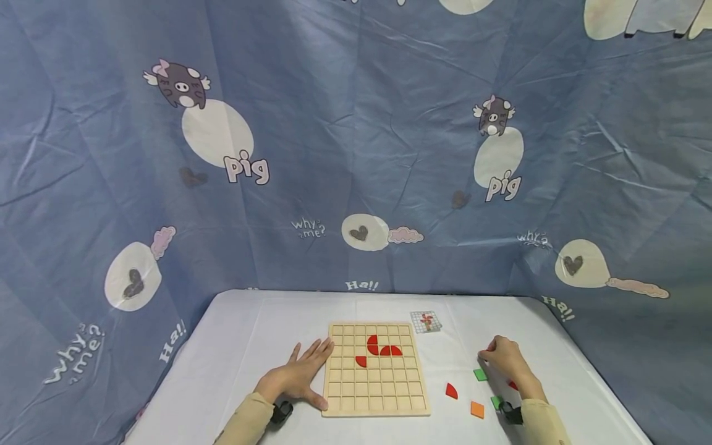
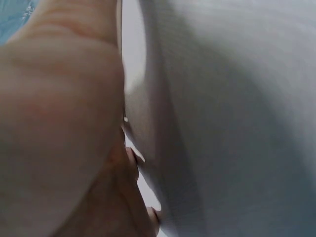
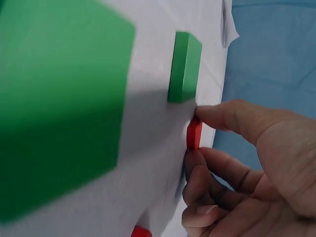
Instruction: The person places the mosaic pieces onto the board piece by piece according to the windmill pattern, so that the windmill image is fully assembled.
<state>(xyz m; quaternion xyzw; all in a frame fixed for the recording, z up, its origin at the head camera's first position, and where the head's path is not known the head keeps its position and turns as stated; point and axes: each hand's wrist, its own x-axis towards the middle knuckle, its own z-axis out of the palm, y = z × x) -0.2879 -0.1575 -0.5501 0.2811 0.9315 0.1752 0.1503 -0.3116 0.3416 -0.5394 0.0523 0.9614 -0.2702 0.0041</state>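
A pale wooden grid board lies in the middle of the white table. Several red quarter-circle tiles sit in its upper cells. Along the board's left edge rests my left hand, its fingers straight and spread, with fingertips and thumb at the rim. To the right of the board, my right hand pinches a red tile between thumb and fingers, close over the table. A green tile lies just beyond the thumb in the right wrist view. The left wrist view shows mostly my palm and white cloth.
Behind the board's right corner is a small stack of pattern cards. Near my right forearm lie a loose red quarter-circle tile, an orange square, another green tile and a partly hidden red tile. A blue curtain hangs behind.
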